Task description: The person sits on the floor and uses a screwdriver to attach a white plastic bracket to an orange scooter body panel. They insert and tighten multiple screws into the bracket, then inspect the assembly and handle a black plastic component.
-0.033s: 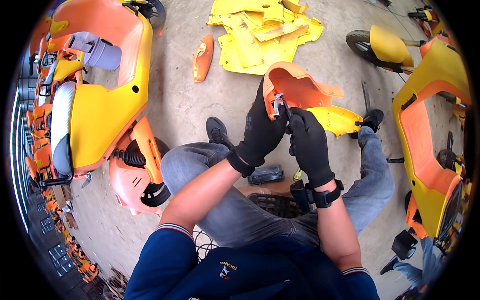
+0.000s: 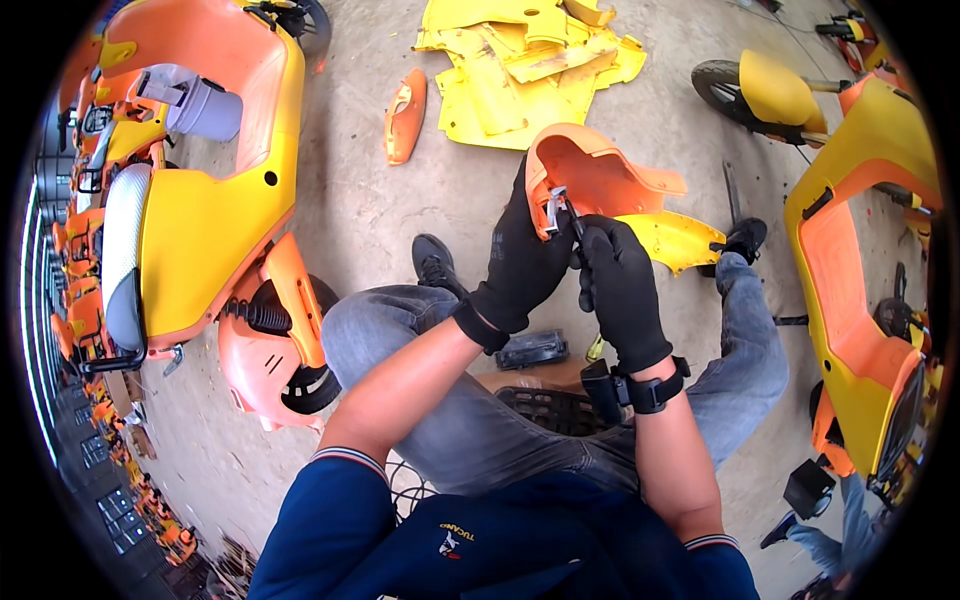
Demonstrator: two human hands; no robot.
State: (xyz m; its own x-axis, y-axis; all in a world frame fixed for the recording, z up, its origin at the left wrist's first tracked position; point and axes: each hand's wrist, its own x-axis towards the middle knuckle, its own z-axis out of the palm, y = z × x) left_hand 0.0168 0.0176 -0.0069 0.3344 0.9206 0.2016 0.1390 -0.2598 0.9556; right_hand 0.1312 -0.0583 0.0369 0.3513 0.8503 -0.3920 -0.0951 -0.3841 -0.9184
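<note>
My left hand (image 2: 527, 255), in a black glove, is closed on the rim of a hollow orange plastic cover (image 2: 610, 170) with a curved, cup-like shape. A small silvery metal bracket (image 2: 556, 208) sits at the cover's inner edge, beside my left fingers. My right hand (image 2: 615, 275), gloved in black too, is closed round a thin dark tool (image 2: 573, 222) whose tip meets the bracket. My fingers hide most of the tool, so its kind does not show. Behind the cover lies a yellow plastic panel (image 2: 665, 240).
Yellow panels (image 2: 510, 85) lie heaped on the floor ahead, an orange trim piece (image 2: 404, 115) beside them. Yellow and orange scooters stand left (image 2: 200, 215) and right (image 2: 850, 300). A black box-like part (image 2: 532, 348) lies between my legs. Someone's leg (image 2: 820, 545) shows at lower right.
My right hand and wrist have shifted very slightly to the right. The left hand and the orange cover have stayed in place.
</note>
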